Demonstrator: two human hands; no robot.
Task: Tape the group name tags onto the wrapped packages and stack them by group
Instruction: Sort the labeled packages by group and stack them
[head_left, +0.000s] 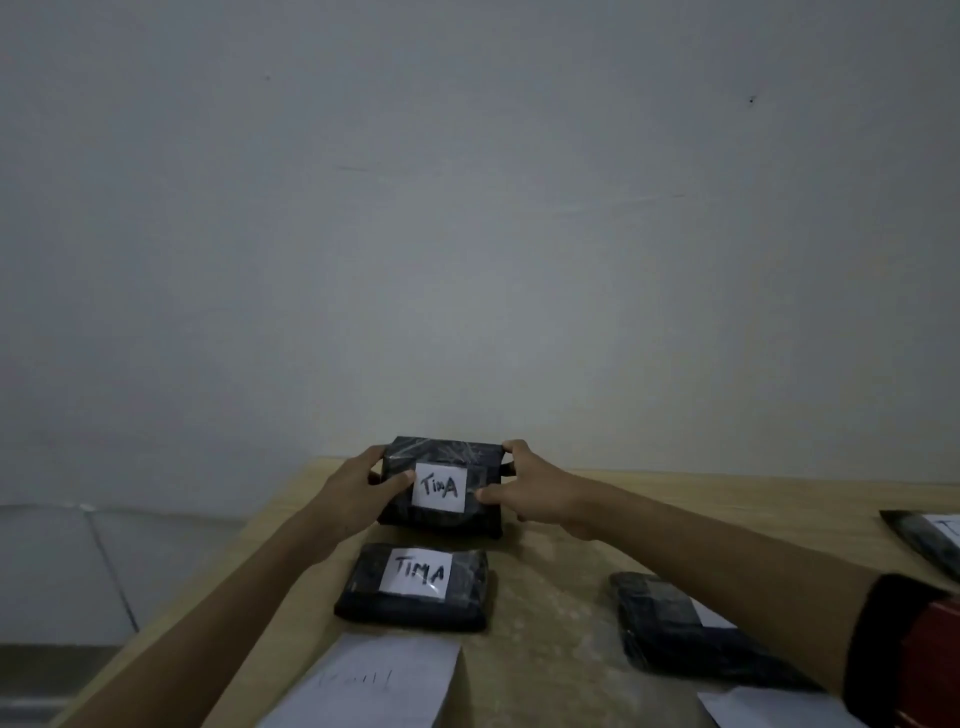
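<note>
Both readable labels say "TIM A" in black marker. The far tag (440, 487), a white paper square, sits on a squarish black package in shiny crinkled wrap (441, 453) at the back edge of the light wooden table (561, 571). The left hand (358, 488) and right hand (540, 488) grip its sides, thumbs on top, fingers curled round the edges. The near tag (418, 571) is on a second black package (415, 605) just in front. Four packages total: the third package (675, 639) and fourth package (924, 545) lie off right, tags unreadable. At the front edge there's a white paper sheet (374, 680) with a faint scribble, plus a second sheet (769, 709).
</note>
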